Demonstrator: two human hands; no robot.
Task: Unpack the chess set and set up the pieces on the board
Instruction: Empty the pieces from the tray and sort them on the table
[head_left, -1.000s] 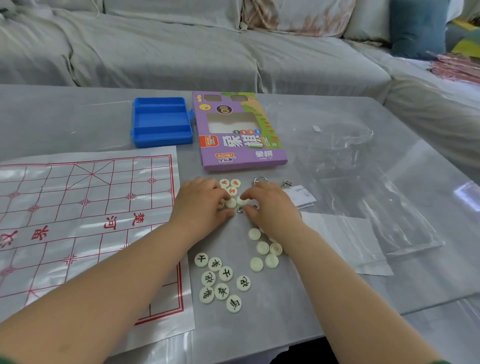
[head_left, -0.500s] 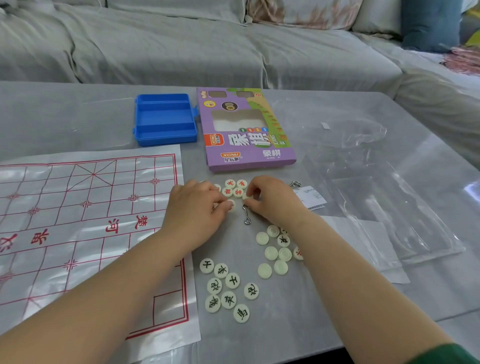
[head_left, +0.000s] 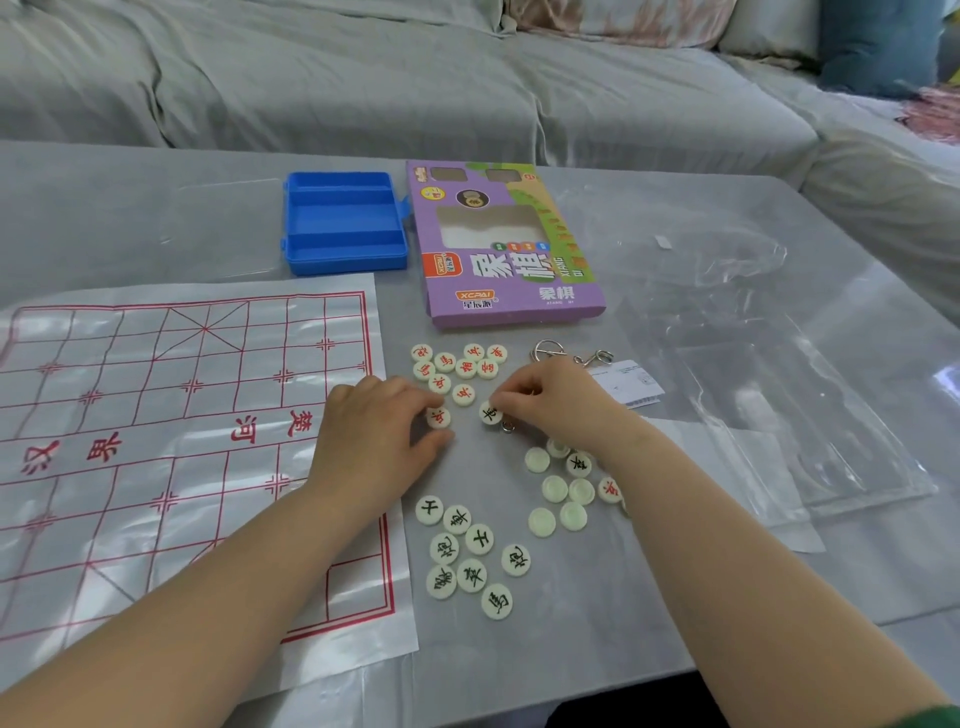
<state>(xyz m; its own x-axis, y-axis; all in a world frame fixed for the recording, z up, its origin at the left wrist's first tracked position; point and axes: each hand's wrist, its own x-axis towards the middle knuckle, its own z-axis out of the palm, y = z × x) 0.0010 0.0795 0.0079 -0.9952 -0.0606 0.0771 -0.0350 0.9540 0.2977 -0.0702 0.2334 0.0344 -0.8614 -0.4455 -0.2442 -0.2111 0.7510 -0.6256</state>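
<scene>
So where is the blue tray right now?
In the head view, the blue tray sits left of centre, beside the purple chess box, beyond the board.

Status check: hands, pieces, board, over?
Left hand pinches red piece; right hand pinches black piece. No pieces on board yet. Metal rings beside right hand.

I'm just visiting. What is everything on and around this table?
board sheet: one, white with red lines, table's left.
tray: one, blue, behind the board sheet.
box: one, purple, right of the tray.
red-lettered pieces: about eleven, cream, most clustered before the box.
black-lettered pieces: about ten, cream, eight grouped nearest the person.
blank-faced pieces: about six, cream, right of the black-lettered group.
wire rings: at least two, metal, right of the red-lettered cluster.
plastic bags: clear, table's right; count unclear.
table: one, grey.
sofa: one, grey, behind.
left hand: fingertips at a red-lettered piece; grip unclear.
right hand: pinches a black-lettered piece.
</scene>
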